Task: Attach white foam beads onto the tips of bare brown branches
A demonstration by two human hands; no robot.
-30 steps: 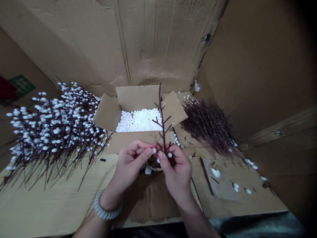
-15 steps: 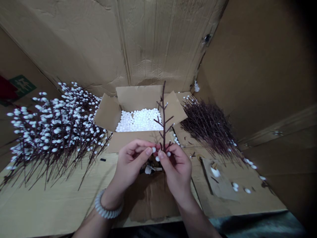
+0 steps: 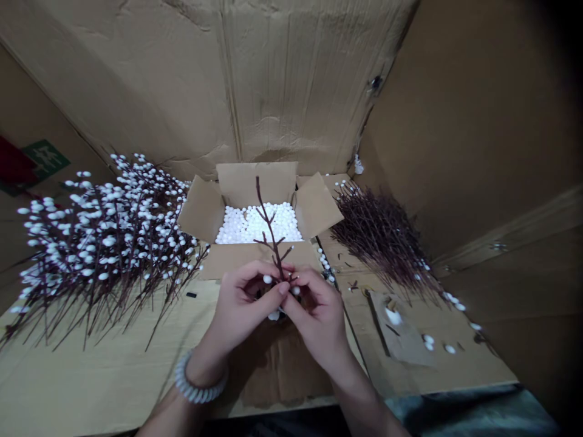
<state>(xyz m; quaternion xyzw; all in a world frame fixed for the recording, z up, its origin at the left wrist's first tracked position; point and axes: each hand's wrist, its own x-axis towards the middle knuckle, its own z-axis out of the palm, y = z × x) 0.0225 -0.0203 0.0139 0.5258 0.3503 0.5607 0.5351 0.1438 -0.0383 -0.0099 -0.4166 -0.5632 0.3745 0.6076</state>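
A bare brown artificial twig [image 3: 268, 227] stands upright between my hands, leaning left at its top, with short side shoots. My left hand [image 3: 248, 303] is closed, thumb and fingers pinching the twig's lower part. My right hand [image 3: 319, 312] is also closed on the twig, its thumb tip meeting the left thumb. One white foam ball [image 3: 266, 279] shows by my left fingers and another white ball [image 3: 296, 291] under my right fingers; whether these sit on shoots I cannot tell. The twig's lower end is hidden behind my hands.
Beyond my hands stands an open cardboard box [image 3: 248, 261] of white foam balls [image 3: 259, 223]. At left lies a pile of twigs tipped with white balls [image 3: 104, 224]. Bare brown twigs [image 3: 382, 233] are heaped at right, near loose balls [image 3: 428, 343]. Cardboard walls [image 3: 282, 79] enclose the table.
The twig has moved left and down, and its top now leans left. My right hand has shifted slightly left, and the two thumbs now meet on the twig.
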